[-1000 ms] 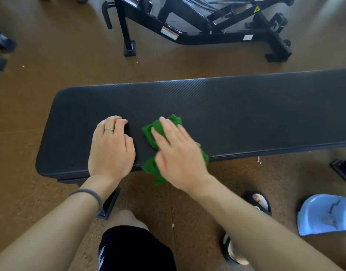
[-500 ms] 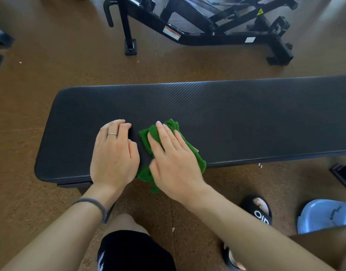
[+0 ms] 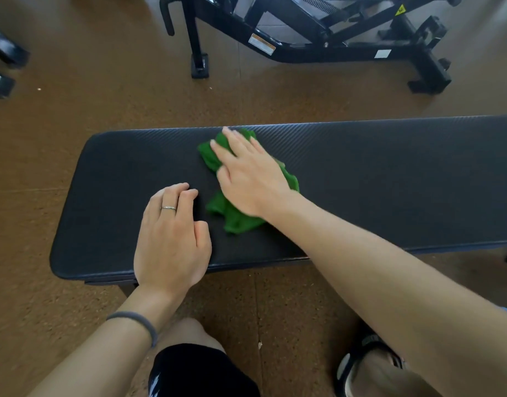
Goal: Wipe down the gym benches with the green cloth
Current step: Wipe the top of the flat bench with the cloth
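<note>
Green cloth is pressed flat on the tabletop under the open right hand; at its 8 o'clock, the empty left hand is rested, fingers curled.

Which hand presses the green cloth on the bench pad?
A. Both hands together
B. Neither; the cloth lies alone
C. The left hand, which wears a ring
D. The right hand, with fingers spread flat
D: the right hand lies flat on the green cloth on the bench pad, while the ringed left hand rests beside it on bare pad.
</note>
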Available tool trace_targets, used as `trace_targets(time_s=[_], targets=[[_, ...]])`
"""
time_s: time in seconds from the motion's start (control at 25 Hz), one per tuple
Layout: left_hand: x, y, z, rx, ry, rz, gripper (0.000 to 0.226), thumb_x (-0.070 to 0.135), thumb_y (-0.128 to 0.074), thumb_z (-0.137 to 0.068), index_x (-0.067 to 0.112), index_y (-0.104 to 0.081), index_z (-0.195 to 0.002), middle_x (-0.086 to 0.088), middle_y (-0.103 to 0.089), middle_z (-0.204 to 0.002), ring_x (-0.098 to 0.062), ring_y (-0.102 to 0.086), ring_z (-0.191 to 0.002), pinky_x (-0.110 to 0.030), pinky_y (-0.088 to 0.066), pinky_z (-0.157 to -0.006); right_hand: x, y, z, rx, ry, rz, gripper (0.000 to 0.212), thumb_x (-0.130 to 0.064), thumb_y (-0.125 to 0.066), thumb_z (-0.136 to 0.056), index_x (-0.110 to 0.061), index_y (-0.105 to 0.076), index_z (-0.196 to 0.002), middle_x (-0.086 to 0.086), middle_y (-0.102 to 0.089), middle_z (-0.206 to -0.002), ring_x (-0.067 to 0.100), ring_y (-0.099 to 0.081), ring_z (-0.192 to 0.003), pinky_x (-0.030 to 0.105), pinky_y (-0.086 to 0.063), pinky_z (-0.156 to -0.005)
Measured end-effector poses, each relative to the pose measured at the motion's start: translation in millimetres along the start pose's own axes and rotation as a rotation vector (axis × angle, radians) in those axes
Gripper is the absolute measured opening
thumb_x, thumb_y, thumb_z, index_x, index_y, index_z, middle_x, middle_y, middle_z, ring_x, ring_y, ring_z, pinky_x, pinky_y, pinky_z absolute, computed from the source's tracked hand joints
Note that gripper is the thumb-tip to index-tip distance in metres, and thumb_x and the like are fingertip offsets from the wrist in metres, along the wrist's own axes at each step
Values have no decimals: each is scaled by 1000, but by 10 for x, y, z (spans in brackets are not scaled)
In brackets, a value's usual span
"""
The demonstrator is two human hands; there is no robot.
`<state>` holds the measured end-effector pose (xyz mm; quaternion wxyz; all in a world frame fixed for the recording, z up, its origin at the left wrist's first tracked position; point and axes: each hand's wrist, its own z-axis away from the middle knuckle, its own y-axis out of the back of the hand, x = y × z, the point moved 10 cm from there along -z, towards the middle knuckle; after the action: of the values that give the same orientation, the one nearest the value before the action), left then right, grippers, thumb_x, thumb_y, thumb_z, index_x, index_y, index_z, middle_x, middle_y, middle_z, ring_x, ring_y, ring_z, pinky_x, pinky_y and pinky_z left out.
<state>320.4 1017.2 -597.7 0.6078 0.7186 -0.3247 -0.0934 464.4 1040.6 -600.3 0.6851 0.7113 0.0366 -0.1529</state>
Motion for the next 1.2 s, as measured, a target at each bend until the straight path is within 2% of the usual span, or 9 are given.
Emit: trace_targets(time_s=[0.08,0.28,0.44,0.48,0.64,0.8,0.92,1.04,1.2], targets=[[22,-12,15,4,-10,-23,48,19,-35,-94,-2,-60,-130,-20,-58,-137,-37,-48,-130,-52,-43,-112,-12,-98,-301,-5,-70,0,60,-32,-27,-107,-13,-23,-164,13,-7,-173,26,-5,-160,45,-4,-130],[12,-39,-10,-7,-9,-29,47,17,-35,-93,-4,-60,-126,-21,-57,-135,-38,-48,-129,-52,-43,-111,-269,-129,-427,-25,89,-16,57,-32,-27,-107,-16,-29,-162,10,-11,-173,24,-7,-160,44,-6,-130],[-5,-12,5,-6,21,-11,50,20,-33,-92,-1,-59,-130,-16,-56,-139,-35,-47,-131,-53,-46,-109,681,43,-191,-19,89,273,77,-27,-8,-90,-1,-73,-120,24,-45,-157,51,-30,-148,62,-30,-119],[2,-6,2,-2,25,-4,50,21,-33,-93,0,-60,-130,-16,-56,-139,-34,-47,-131,-54,-47,-109,1133,176,-72,17,-3,325,81,-26,-4,-87,5,-74,-114,26,-49,-153,54,-33,-146,61,-31,-118],[19,10,-2,8,30,4,52,23,-31,-93,-1,-61,-128,-17,-59,-137,-35,-49,-131,-53,-47,-110,2282,561,489,49,-603,140,65,-27,-13,-102,-3,-47,-151,20,-26,-167,35,-19,-156,48,-19,-126],[19,0,5,5,9,0,51,21,-33,-93,-3,-61,-128,-20,-58,-136,-37,-48,-129,-53,-46,-110,590,164,-16,109,-90,175,73,-28,-10,-90,-10,-74,-121,23,-43,-157,45,-26,-151,57,-31,-114],[18,-23,21,-6,-14,-17,47,18,-36,-94,-3,-60,-127,-21,-58,-136,-38,-48,-128,-53,-44,-110,-341,-66,329,54,12,13,61,-30,-23,-101,-12,-42,-156,15,-19,-170,31,-14,-158,49,-14,-128],[-4,-25,17,-8,-1,-7,48,18,-36,-93,-3,-60,-129,-20,-58,-136,-37,-49,-129,-54,-46,-109,-180,-69,873,46,55,-58,64,-33,-23,-99,-16,-37,-160,11,-20,-171,23,-16,-159,40,-11,-130],[-10,-30,-13,-11,17,15,50,18,-35,-92,-2,-60,-130,-18,-58,-138,-35,-47,-131,-54,-46,-110,521,102,251,91,-72,-15,62,-32,-26,-100,-13,-43,-157,17,-27,-168,29,-25,-156,45,-20,-128]])
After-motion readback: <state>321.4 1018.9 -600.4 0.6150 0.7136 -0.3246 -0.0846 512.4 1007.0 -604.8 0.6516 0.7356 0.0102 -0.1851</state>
